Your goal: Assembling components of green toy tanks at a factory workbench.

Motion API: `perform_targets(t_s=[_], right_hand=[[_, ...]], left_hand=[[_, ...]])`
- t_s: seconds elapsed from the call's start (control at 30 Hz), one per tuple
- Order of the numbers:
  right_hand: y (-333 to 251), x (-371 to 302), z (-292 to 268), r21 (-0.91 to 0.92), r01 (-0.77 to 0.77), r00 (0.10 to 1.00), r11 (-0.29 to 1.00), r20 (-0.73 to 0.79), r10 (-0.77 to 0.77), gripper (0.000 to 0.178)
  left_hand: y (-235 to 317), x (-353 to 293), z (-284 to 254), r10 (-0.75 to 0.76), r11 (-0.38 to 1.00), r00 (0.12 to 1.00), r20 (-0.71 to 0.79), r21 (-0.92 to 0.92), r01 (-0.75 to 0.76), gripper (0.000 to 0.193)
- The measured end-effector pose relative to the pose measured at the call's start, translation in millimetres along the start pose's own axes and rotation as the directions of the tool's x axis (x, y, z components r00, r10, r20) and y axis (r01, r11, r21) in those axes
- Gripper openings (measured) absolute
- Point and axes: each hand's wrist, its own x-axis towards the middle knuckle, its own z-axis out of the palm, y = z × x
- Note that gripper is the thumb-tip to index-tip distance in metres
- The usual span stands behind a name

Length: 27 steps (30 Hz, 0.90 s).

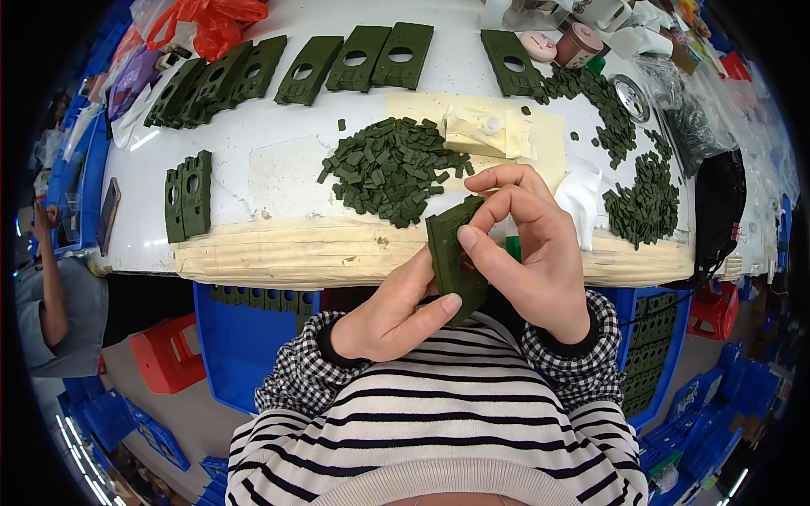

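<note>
My left hand (396, 308) grips a dark green plastic hull panel (451, 291) in front of my body, tilted up on edge, thumb along its lower side. At the panel's upper face is my right hand (531, 253), thumb and forefinger pinched together. Whatever small piece may be between those fingertips is hidden. A bright green object (513, 246) shows partly behind the right hand; its kind is unclear. Just beyond the hands lies a heap of small flat green plastic pieces (388, 169), next to a box wrapped in cream tape (485, 133).
More green hull panels (363, 59) line the table's far side, and a pair (187, 196) lies at left. Loose green pieces (645, 198) pile at right. Blue bins (245, 354) holding panels flank my lap. A phone (109, 215) rests near the left edge. Another person (63, 312) sits at left.
</note>
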Motion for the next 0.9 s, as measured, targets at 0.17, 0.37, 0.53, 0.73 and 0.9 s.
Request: perform_targets(t_s=[0.17, 0.37, 0.53, 0.73, 0.9], right_hand=[[1.7, -0.8, 0.1, -0.049, 0.055, 0.998, 0.997, -0.017, -0.056, 0.012], [1.0, -4.1, 0.6, -0.167, 0.140, 0.986, 0.976, -0.067, -0.153, 0.022], [2.9, -1.9, -18.8, 0.008, 0.201, 0.975, 0.980, 0.094, -0.201, 0.047], [-7.4, 4.0, -37.5, -0.029, 0.274, 0.851, 0.961, 0.473, -0.229, 0.070], [2.9, -1.9, -34.9, 0.088, 0.151, 0.889, 0.985, 0.424, -0.174, 0.063]], left_hand=[[1.0, -2.5, -0.9, -0.049, 0.997, 0.999, 0.016, -0.052, 0.050, 0.055], [1.8, -5.9, -5.4, -0.151, 0.945, 0.988, 0.033, -0.287, 0.154, 0.060], [12.5, -8.4, -5.3, -0.321, 0.794, 0.945, 0.065, -0.526, 0.305, 0.072], [11.5, -10.8, -16.3, -0.288, 0.791, 0.941, 0.176, -0.511, 0.338, 0.077], [22.5, -8.1, -6.9, -0.392, 0.833, 0.918, 0.059, -0.402, 0.381, 0.079]])
